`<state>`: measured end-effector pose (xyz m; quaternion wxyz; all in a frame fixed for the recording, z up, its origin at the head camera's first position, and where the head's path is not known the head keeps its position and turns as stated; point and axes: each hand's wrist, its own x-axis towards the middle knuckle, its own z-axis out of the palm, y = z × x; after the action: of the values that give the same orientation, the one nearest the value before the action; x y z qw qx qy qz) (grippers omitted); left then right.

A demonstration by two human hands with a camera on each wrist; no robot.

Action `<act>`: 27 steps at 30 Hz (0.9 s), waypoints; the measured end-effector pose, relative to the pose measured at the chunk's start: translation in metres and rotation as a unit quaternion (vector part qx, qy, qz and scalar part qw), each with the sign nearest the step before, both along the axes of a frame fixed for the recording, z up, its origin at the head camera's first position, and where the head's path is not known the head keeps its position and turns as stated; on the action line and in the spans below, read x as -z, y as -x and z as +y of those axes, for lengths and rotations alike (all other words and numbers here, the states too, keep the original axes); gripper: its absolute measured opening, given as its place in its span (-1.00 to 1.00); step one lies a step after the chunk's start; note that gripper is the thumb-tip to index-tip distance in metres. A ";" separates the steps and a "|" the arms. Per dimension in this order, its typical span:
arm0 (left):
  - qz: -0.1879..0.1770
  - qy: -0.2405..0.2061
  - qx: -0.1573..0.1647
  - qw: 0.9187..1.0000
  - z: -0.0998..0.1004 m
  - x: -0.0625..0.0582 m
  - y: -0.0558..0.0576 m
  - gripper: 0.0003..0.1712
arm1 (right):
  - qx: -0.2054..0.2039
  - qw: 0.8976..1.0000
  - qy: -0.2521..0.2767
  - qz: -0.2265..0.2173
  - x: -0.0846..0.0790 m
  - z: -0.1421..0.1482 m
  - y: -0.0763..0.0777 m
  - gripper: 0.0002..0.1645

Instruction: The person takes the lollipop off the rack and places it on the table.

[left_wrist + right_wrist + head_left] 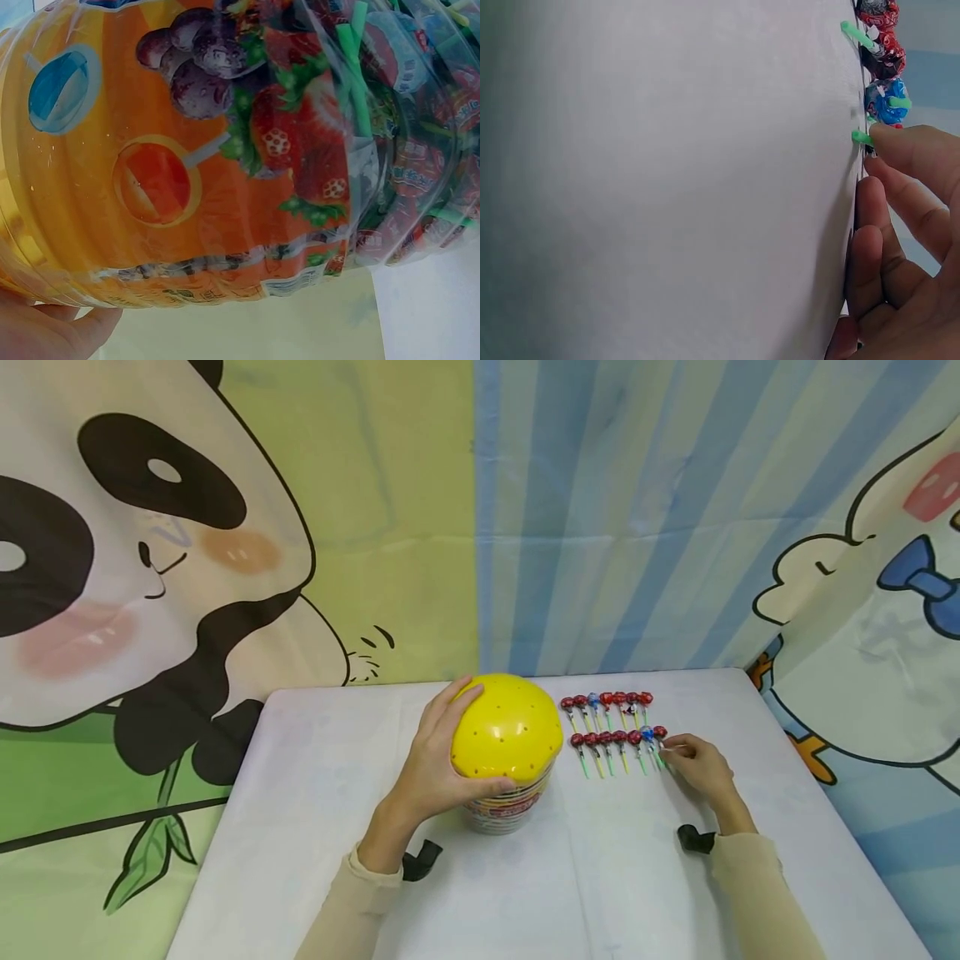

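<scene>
In the head view my left hand [426,767] grips a clear plastic jar [501,817] by its domed yellow lid [510,727], thumb at the near side and fingers spread along the left. Wrapped lollipops and a label with printed fruit [262,127] show on the jar in the left wrist view. To the right, my right hand [701,768] pinches a lollipop [660,732] with a dark red wrapper at the right end of the front row. Its green stick [861,138] pokes out by the thumb in the right wrist view, beside a blue lollipop [887,101].
Behind the front row lies a second row of lollipops [606,699], mostly red with one blue. A white cloth covers the table [525,902]. A cartoon-printed curtain [420,527] stands behind it. Black straps [422,862] hang at both wrists.
</scene>
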<state>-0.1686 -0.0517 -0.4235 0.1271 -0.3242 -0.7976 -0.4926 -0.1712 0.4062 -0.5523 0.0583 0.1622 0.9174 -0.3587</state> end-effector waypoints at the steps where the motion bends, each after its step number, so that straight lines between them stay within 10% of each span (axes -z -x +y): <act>1: 0.000 -0.001 0.000 1.000 0.000 0.000 0.000 0.26 | -0.002 1.000 0.001 -0.001 0.000 0.000 0.000 -0.45; 19: 0.000 0.015 0.005 1.000 -0.007 -0.006 0.006 0.33 | 0.000 0.999 0.035 -0.019 -0.012 -0.008 0.010 -0.43; 27: 0.018 -0.015 -0.014 1.000 -0.017 -0.010 0.008 0.32 | 0.034 0.994 0.056 0.086 -0.039 -0.022 0.003 -0.44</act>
<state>-0.1763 -0.0684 -0.4135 0.1532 -0.3197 -0.7923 -0.4966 -0.1737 0.3843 -0.5135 -0.0239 0.1585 0.8912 -0.4243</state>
